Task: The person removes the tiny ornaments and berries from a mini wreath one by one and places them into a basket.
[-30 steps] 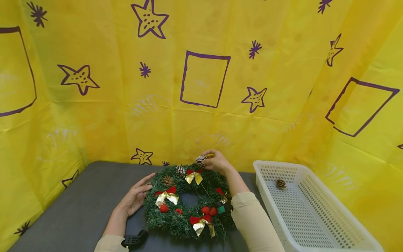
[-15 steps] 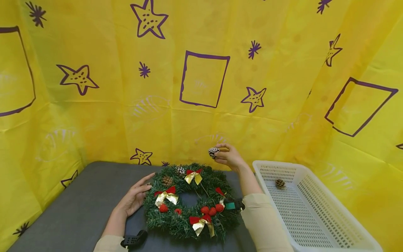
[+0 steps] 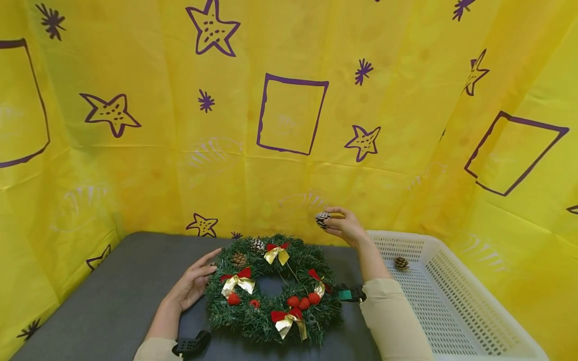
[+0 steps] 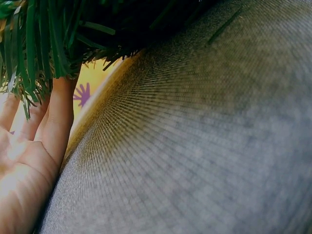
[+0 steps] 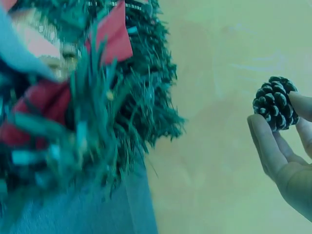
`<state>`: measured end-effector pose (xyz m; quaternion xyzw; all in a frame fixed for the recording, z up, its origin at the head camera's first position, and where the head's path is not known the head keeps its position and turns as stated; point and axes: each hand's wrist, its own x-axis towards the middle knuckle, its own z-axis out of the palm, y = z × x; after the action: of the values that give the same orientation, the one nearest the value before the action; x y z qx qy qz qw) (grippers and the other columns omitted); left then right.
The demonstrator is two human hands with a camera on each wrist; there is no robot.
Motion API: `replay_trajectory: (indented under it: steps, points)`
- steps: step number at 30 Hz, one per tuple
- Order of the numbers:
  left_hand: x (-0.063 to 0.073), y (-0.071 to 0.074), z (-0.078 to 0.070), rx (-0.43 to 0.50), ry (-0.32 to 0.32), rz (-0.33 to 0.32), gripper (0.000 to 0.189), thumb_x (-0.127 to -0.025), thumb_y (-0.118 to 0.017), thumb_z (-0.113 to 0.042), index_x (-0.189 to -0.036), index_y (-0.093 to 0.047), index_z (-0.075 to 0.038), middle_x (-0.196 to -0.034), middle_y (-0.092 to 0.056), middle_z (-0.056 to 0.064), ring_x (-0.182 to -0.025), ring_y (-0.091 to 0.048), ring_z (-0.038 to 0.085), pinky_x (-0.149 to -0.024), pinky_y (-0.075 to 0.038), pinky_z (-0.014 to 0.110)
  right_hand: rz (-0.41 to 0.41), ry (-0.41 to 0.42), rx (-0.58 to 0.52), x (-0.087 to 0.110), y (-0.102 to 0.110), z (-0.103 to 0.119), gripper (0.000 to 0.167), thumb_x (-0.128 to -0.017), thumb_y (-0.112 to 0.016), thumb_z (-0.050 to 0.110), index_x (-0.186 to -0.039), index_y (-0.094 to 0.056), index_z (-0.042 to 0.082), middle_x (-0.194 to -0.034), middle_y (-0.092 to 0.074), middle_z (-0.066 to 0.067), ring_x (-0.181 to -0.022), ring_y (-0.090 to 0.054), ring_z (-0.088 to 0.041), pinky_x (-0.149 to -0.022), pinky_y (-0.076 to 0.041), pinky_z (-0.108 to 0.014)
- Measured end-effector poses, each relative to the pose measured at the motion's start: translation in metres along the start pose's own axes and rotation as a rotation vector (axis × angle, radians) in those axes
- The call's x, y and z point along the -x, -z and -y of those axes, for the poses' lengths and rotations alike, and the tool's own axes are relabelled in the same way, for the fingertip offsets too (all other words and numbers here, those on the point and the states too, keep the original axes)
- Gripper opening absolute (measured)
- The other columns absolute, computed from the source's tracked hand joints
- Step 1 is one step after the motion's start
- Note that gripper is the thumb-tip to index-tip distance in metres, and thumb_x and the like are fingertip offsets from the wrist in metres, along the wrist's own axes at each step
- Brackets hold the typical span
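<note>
A green wreath (image 3: 246, 321) lies on the grey table, decorated with red-and-gold bows, red berries, a brown pine cone (image 3: 239, 259) and a white-tipped one (image 3: 258, 245). My left hand (image 3: 191, 286) rests along its left side, fingers straight and fairly relaxed. In the left wrist view, green needles (image 4: 36, 44) overlap those fingertips. Up beyond the wreath's back right, my right hand (image 3: 346, 228) pinches another white-tipped pine cone (image 3: 322, 219) between thumb and fingers. The right wrist view shows this pine cone (image 5: 274, 103) held clear of the wreath's branches.
To the right stands a white perforated basket (image 3: 377, 240) with one brown pine cone (image 3: 401, 263) inside, near its back left corner. A yellow curtain (image 3: 289, 180) with purple drawings hangs behind the grey table (image 3: 135, 281).
My right hand has lifted the white-tipped pine cone off the wreath's back edge and carried it right, toward the basket. The left hand has stayed in place.
</note>
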<state>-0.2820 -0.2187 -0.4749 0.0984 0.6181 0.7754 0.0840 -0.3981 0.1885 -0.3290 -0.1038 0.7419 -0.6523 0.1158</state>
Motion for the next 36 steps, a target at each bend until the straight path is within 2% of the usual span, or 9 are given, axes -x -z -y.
replay_trajectory:
  steps: [6, 15, 22, 24, 25, 27, 30, 32, 36]
  points:
    - [0.000, 0.000, 0.000, -0.004, 0.004, -0.004, 0.067, -0.101, -0.047, -0.017, -0.161, -0.016, -0.017, -0.168, 0.015, 0.011, -0.154, 0.014, 0.038, -0.092, -0.037, 0.007, -0.009, -0.005, -0.004, 0.005, 0.015, 0.000, 0.054, -0.100, -0.052, 0.003, -0.149, -0.031, -0.003, -0.129, -0.049, -0.015, -0.096, -0.066, -0.010, -0.098, -0.053, -0.033]
    - [0.000, 0.000, 0.002, -0.004, 0.003, 0.000, 0.066, -0.102, -0.047, -0.017, -0.160, -0.017, -0.018, -0.168, 0.015, 0.011, -0.153, 0.016, 0.039, -0.092, -0.037, 0.006, -0.054, 0.010, -0.011, 0.014, 0.042, 0.001, 0.051, -0.100, -0.053, 0.006, -0.147, -0.034, -0.001, -0.136, -0.043, -0.020, -0.095, -0.067, -0.009, -0.097, -0.054, -0.030]
    - [0.001, 0.000, 0.002, 0.006, -0.005, 0.003, 0.066, -0.101, -0.047, -0.017, -0.160, -0.017, -0.017, -0.168, 0.015, 0.011, -0.154, 0.013, 0.037, -0.090, -0.037, 0.008, -0.086, -0.001, -0.030, 0.022, 0.062, 0.003, 0.050, -0.100, -0.054, 0.007, -0.145, -0.035, 0.001, -0.130, -0.047, -0.015, -0.093, -0.069, -0.007, -0.095, -0.054, -0.028]
    - [0.001, -0.001, 0.001, 0.010, -0.004, 0.001, 0.066, -0.101, -0.047, -0.017, -0.160, -0.017, -0.017, -0.168, 0.014, 0.011, -0.154, 0.008, 0.033, -0.088, -0.038, 0.009, -0.090, -0.001, -0.034, 0.024, 0.066, 0.004, 0.050, -0.100, -0.055, 0.007, -0.145, -0.034, 0.001, -0.130, -0.047, -0.016, -0.093, -0.069, -0.007, -0.096, -0.054, -0.028]
    - [0.001, -0.001, 0.001, 0.007, -0.005, -0.005, 0.066, -0.101, -0.048, -0.017, -0.160, -0.018, -0.017, -0.168, 0.013, 0.012, -0.153, -0.002, 0.031, -0.084, -0.039, 0.009, -0.090, 0.000, -0.031, 0.025, 0.068, 0.004, 0.051, -0.100, -0.055, 0.007, -0.146, -0.034, 0.002, -0.131, -0.046, -0.016, -0.093, -0.069, -0.006, -0.096, -0.054, -0.028]
    - [0.001, -0.001, 0.001, 0.005, -0.008, -0.012, 0.066, -0.101, -0.048, -0.016, -0.160, -0.019, -0.017, -0.168, 0.012, 0.013, -0.147, -0.021, 0.016, -0.076, -0.040, 0.011, -0.098, -0.001, -0.024, 0.027, 0.072, 0.004, 0.051, -0.100, -0.055, 0.007, -0.146, -0.034, 0.002, -0.131, -0.046, -0.016, -0.093, -0.068, -0.006, -0.096, -0.053, -0.028]
    - [0.001, 0.000, 0.001, 0.003, -0.021, -0.007, 0.064, -0.102, -0.048, -0.016, -0.160, -0.020, -0.017, -0.167, 0.013, 0.015, -0.126, -0.041, -0.006, -0.066, -0.039, 0.014, -0.104, 0.006, -0.027, 0.031, 0.078, 0.005, 0.050, -0.100, -0.055, 0.008, -0.146, -0.034, 0.003, -0.130, -0.045, -0.015, -0.093, -0.068, -0.006, -0.096, -0.054, -0.027]
    - [0.001, 0.000, 0.001, 0.010, -0.029, 0.003, 0.064, -0.102, -0.048, -0.015, -0.160, -0.021, -0.018, -0.166, 0.015, 0.017, -0.117, -0.045, -0.013, -0.063, -0.037, 0.015, -0.110, 0.012, -0.046, 0.033, 0.081, 0.006, 0.048, -0.100, -0.054, 0.007, -0.144, -0.036, 0.004, -0.127, -0.046, -0.012, -0.093, -0.068, -0.006, -0.095, -0.054, -0.027]
    - [0.001, 0.000, 0.002, 0.027, -0.018, 0.004, 0.064, -0.101, -0.048, -0.014, -0.159, -0.022, -0.019, -0.166, 0.018, 0.016, -0.115, -0.046, -0.013, -0.061, -0.035, 0.016, -0.118, 0.013, -0.091, 0.037, 0.089, 0.008, 0.043, -0.100, -0.055, 0.007, -0.140, -0.039, 0.008, -0.119, -0.050, -0.005, -0.093, -0.068, -0.006, -0.093, -0.054, -0.024]
